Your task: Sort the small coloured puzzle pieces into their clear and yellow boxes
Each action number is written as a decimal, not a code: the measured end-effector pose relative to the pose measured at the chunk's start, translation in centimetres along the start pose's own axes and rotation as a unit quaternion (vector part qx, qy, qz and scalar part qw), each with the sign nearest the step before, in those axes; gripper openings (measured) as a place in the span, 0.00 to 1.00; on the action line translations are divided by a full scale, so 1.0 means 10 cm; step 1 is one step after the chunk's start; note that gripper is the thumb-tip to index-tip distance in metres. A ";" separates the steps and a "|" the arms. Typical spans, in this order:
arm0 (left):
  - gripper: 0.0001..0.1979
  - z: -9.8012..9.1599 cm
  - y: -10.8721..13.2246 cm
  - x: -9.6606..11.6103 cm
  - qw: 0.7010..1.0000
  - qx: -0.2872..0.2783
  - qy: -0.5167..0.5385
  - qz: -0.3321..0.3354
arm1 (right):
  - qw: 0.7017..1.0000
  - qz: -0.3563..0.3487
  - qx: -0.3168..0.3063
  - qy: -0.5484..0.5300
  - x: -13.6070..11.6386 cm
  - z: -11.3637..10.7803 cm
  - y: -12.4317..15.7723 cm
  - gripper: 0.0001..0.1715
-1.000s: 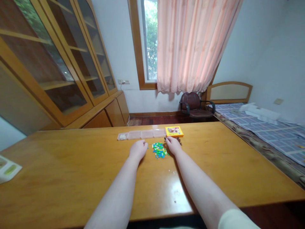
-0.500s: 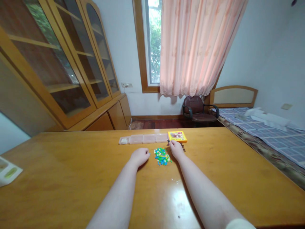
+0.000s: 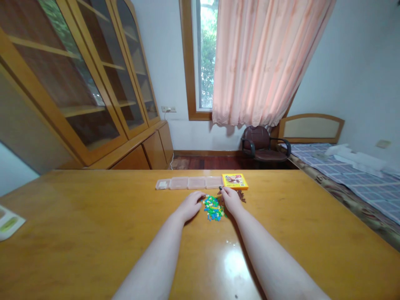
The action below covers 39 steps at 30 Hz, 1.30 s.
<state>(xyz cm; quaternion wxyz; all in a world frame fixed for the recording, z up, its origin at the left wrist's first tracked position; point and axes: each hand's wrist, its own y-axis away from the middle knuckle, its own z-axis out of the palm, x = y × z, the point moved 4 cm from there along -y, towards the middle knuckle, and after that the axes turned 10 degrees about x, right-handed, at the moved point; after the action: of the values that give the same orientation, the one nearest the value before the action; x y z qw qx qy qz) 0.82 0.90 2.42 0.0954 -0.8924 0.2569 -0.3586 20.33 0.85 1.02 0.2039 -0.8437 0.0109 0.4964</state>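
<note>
A loose pile of small blue, green, yellow and white pieces (image 3: 213, 209) lies on the wooden table (image 3: 125, 233). My left hand (image 3: 191, 205) rests at the pile's left edge with its fingers apart, holding nothing visible. At the pile's upper right, my right hand (image 3: 230, 200) has its fingers pinched around a small black piece (image 3: 220, 188). Partly hidden behind that hand are small brown pieces (image 3: 241, 196). Beyond it lies a yellow box (image 3: 235, 181) with a printed picture. A row of clear plastic compartments (image 3: 196, 183) extends left from the box.
A white object with a green patch (image 3: 11, 225) sits at the table's left edge. Past the table are a glass-door cabinet (image 3: 125, 141), a dark red armchair (image 3: 265, 146), a curtain (image 3: 265, 62) and a bed (image 3: 343, 162).
My left hand has moved right and slightly up to the pile, and its fingers have spread. My right hand stays near the box, still pinching. The view has shifted slightly.
</note>
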 end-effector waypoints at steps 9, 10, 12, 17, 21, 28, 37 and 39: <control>0.10 -0.10 0.02 -0.02 0.991 0.003 -0.123 -0.047 | 0.988 -0.066 -0.072 0.116 -0.14 0.05 0.05 0.15; 0.11 -0.08 0.02 -0.01 0.992 0.001 -0.120 -0.039 | 0.986 -0.082 -0.079 0.121 -0.16 0.06 0.06 0.14; 0.14 -0.04 0.02 0.01 0.993 -0.003 -0.115 -0.027 | 0.980 -0.117 -0.090 0.135 -0.20 0.07 0.07 0.13; 0.20 0.04 0.01 0.01 0.993 -0.015 -0.121 0.001 | 0.958 -0.166 -0.118 0.200 -0.26 0.10 0.11 0.16; 0.23 0.09 0.01 -0.01 0.994 -0.031 -0.107 0.013 | 0.952 -0.167 -0.116 0.227 -0.25 0.11 0.10 0.16; 0.25 0.15 0.02 -0.01 0.985 -0.061 -0.159 -0.016 | 0.943 -0.164 -0.118 0.265 -0.27 0.09 0.10 0.18; 0.17 0.07 -0.02 0.00 0.982 0.025 -0.189 -0.011 | 0.943 -0.138 -0.098 0.287 -0.25 0.07 0.07 0.17; 0.18 0.07 -0.02 0.01 0.984 0.019 -0.177 0.003 | 0.946 -0.143 -0.098 0.275 -0.26 0.07 0.07 0.16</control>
<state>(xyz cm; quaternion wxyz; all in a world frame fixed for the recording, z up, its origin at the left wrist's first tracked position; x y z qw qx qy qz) 1.50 0.97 2.03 0.1570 -0.9391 0.2315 -0.1998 18.30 -0.02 2.70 0.1780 -0.9558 -0.1036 0.2097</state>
